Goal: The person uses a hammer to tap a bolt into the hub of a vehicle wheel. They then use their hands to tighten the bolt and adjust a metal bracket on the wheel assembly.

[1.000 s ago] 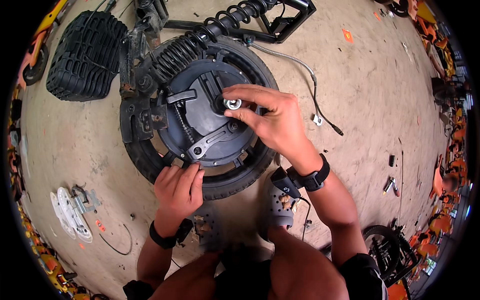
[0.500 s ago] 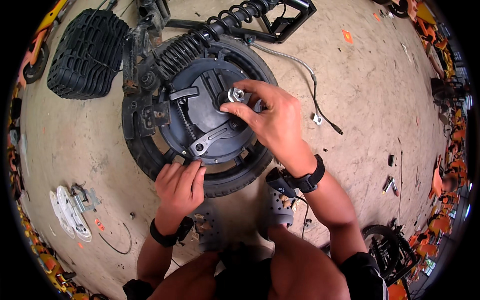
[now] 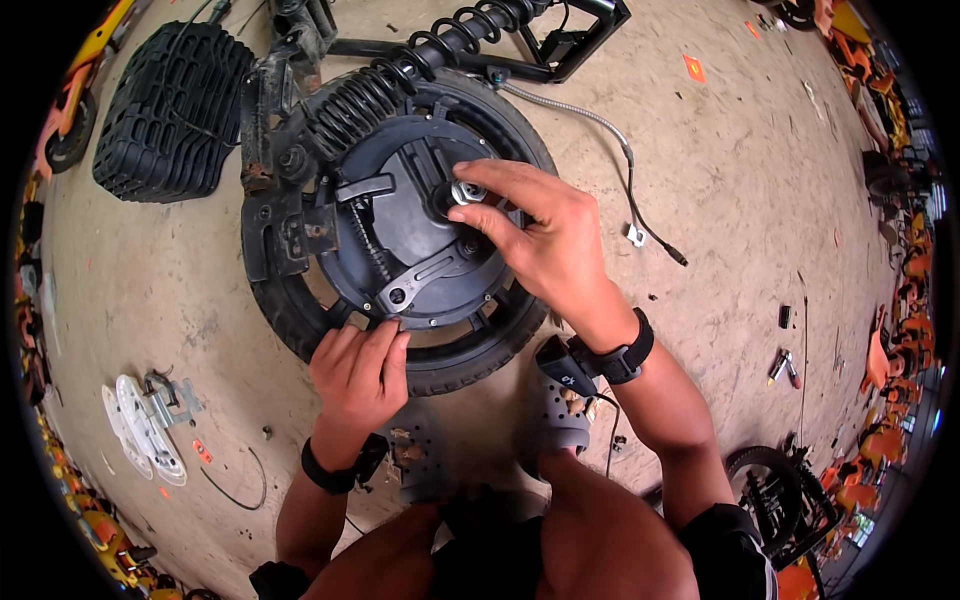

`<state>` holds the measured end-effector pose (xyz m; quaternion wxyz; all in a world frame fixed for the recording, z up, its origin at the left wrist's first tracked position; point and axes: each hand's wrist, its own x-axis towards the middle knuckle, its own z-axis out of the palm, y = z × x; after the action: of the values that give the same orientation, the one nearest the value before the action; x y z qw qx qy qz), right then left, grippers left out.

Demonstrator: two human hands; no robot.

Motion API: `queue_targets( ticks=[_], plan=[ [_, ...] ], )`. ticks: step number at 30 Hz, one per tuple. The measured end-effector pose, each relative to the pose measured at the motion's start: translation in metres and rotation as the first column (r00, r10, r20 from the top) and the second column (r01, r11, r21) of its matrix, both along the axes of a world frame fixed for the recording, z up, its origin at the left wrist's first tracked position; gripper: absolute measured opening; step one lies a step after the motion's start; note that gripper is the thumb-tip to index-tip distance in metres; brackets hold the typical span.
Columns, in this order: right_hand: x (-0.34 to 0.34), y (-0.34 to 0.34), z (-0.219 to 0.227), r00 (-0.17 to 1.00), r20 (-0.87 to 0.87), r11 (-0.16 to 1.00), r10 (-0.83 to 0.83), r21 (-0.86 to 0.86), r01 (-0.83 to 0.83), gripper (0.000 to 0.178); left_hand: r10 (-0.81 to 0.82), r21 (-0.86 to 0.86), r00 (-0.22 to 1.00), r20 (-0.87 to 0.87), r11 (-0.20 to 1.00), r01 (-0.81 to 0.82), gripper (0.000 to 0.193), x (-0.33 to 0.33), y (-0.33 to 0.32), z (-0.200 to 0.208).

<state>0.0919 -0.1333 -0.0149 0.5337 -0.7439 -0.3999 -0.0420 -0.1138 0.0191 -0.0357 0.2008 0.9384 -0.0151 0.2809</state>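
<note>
A wheel with a black tyre (image 3: 455,375) lies on its side on the floor in front of me, its dark grey hub cover (image 3: 395,215) facing up. My right hand (image 3: 560,240) pinches a silver hex nut (image 3: 468,192) between thumb and fingers, at the axle in the middle of the hub. Whether the nut is on the axle's thread cannot be made out. Curled over the near left part of the wheel, my left hand (image 3: 360,372) has its fingertips at the rim, just below a grey brake arm (image 3: 425,280) with a spring beside it.
A black coil-spring shock absorber (image 3: 365,110) and rusty frame bracket (image 3: 262,150) lie across the wheel's far left. Beyond is a black ribbed basket (image 3: 165,120). A cable (image 3: 628,160) runs to the right. White metal plates (image 3: 140,430) lie at left, small tools (image 3: 784,370) at right.
My right hand has brought the nut slightly left and down at the axle. The left hand stays at the same part of the wheel.
</note>
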Motion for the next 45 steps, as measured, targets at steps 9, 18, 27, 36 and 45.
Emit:
queue_targets(
  ticks=[9,18,27,36,45],
  plan=[
    [-0.002,-0.001,0.008,0.995,-0.087,0.996,-0.051,-0.072,0.045,0.031,0.000,0.004,1.000,0.006,1.000,0.000,0.014,0.000,0.000,-0.002],
    [-0.008,0.003,0.006,0.951,0.258,0.973,-0.171,-0.106,0.204,0.035,0.009,0.005,1.000,-0.014,1.000,-0.009,0.014,0.000,-0.001,-0.001],
    [-0.005,0.004,-0.006,0.998,0.013,0.998,-0.056,0.041,0.055,0.031,0.017,0.013,0.999,-0.034,1.000,-0.017,0.015,0.001,-0.002,0.002],
    [-0.007,0.002,-0.006,0.987,-0.162,0.997,0.012,0.075,0.000,0.032,0.014,0.016,0.999,-0.036,1.000,-0.013,0.014,0.000,-0.001,0.001],
    [-0.008,0.000,0.000,0.911,-0.411,1.000,-0.003,-0.019,-0.005,0.032,0.018,0.018,1.000,-0.025,1.000,-0.018,0.014,-0.001,-0.001,-0.002]
  ],
)
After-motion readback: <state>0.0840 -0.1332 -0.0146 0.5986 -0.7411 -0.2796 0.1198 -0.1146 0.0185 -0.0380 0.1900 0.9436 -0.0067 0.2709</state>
